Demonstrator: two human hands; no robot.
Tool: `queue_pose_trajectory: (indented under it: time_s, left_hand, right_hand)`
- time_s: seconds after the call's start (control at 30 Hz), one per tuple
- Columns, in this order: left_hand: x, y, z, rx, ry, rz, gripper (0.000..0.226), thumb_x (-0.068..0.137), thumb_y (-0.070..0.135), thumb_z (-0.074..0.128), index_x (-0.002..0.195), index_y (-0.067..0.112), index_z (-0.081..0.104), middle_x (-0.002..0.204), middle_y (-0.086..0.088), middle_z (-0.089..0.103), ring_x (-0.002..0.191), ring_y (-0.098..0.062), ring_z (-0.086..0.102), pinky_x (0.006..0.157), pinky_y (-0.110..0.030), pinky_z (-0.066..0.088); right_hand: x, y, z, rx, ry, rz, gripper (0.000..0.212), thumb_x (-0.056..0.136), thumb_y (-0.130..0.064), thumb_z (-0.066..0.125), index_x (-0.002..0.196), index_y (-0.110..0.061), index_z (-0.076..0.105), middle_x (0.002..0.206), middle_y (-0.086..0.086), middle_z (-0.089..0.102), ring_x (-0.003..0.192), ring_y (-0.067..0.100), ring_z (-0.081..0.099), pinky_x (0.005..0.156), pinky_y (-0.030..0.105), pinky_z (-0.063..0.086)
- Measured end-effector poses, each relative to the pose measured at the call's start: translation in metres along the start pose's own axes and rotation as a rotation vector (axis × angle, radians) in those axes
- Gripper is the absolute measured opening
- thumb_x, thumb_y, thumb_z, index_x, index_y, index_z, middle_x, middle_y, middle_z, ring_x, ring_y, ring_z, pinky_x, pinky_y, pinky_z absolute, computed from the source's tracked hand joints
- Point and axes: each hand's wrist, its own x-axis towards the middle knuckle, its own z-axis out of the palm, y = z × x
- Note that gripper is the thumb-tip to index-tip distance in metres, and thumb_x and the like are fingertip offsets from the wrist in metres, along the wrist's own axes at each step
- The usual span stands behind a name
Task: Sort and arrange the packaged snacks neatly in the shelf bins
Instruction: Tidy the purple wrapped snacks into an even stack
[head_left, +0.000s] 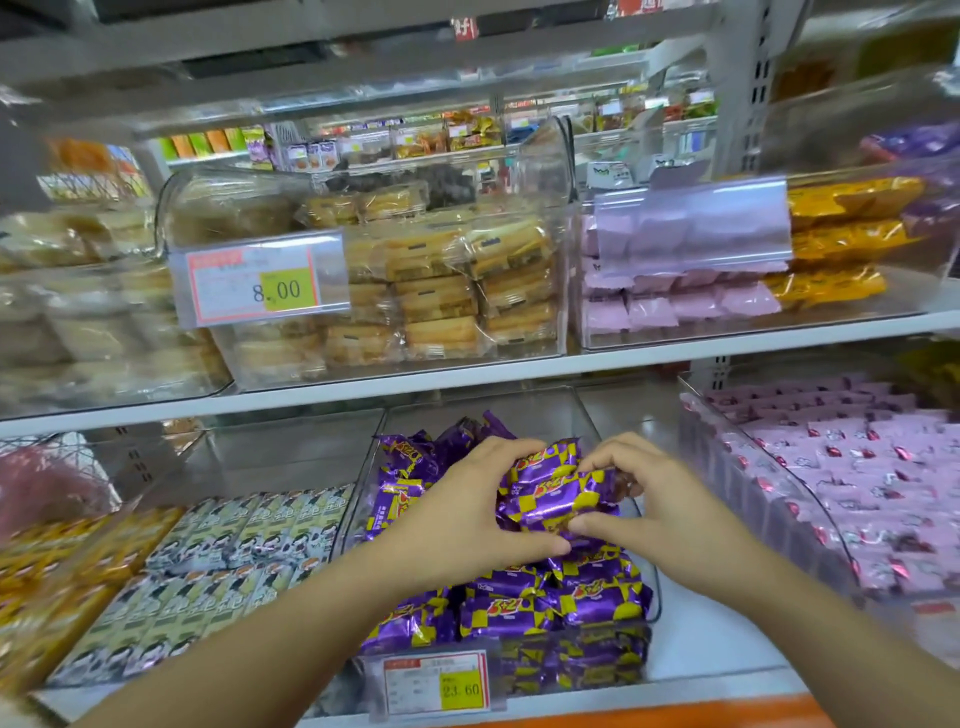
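Low in the view, at about 6 o'clock, both hands meet over a clear plastic bin (519, 410) on the lower shelf (701, 639). Between them they hold a small bundle of purple-and-yellow chequered snack packets (550, 493) just above the pile of the same packets (550, 603) that fills the bin.

The left hand (467, 509) closes on the bundle from 9 o'clock, with its fingers (511, 452) curled over the top and its thumb underneath. The right hand (660, 499) closes on it from 3 o'clock, fingers (605, 460) bent over the upper edge and thumb pressed along the lower edge. The two thumbs nearly touch beneath the bundle.

A price label reading 23.60 (434, 686) is clipped to the bin's front.

At 9 o'clock of this bin lie rows of green-and-white packets (223, 561), with yellow packets (52, 571) beyond them. At 3 o'clock stands another clear bin of pink packets (857, 467).

On the upper shelf (519, 371), at 12 o'clock, a clear bin holds clear-wrapped cakes (441, 291) behind a label reading 8.00 (260, 286). At 2 o'clock are lilac packets (675, 306) and orange packets (831, 234).
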Motion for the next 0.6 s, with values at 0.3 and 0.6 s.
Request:
queue_pose_trajectory:
  time_s: [0.3, 0.6]
  left_hand:
    - [0.054, -0.033, 0.002, 0.188, 0.220, -0.150, 0.061, 0.080, 0.040, 0.070, 0.134, 0.026, 0.045, 0.122, 0.002, 0.057, 0.111, -0.015, 0.055, 0.093, -0.028, 0.045]
    - [0.135, -0.054, 0.038, 0.449, 0.197, -0.289, 0.062, 0.091, 0.047, 0.054, 0.140, 0.013, 0.036, 0.139, -0.009, 0.047, 0.126, -0.028, 0.045, 0.103, -0.038, 0.037]
  right_hand:
    - [0.011, 0.024, -0.014, 0.007, 0.146, 0.211, 0.029, 0.075, -0.026, 0.077, 0.095, -0.033, 0.056, 0.089, -0.019, 0.051, 0.090, 0.004, 0.051, 0.077, 0.016, 0.038]
    - [0.019, 0.043, -0.006, -0.105, 0.085, 0.148, 0.024, 0.081, -0.029, 0.070, 0.080, -0.045, 0.053, 0.091, -0.018, 0.056, 0.085, -0.004, 0.051, 0.072, 0.006, 0.037]
